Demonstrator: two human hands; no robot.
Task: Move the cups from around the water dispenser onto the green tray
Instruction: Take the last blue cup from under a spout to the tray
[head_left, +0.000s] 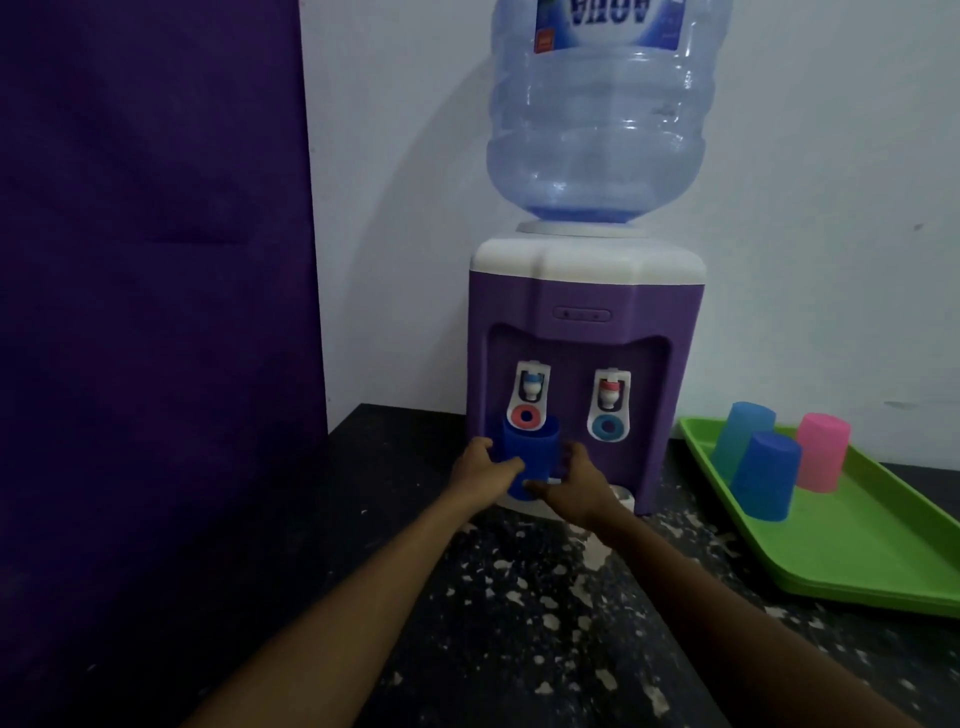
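- Water dispenser (587, 384): purple body, white top, inverted bottle; stands far centre against the wall.
- Green tray (862, 551): right of the dispenser, well apart from my hands; three cups on it upside down: a light blue cup (740, 431), a blue cup (766, 475), a pink cup (823, 449).
- Dark blue cup (530, 452): upright, long axis vertical, under the left tap, on the drip ledge.
- My left hand (480, 470) and right hand (576, 480): fingers curled round the cup's sides, one either side, gripping it. Tray lies to the right, so the right hand is nearer.
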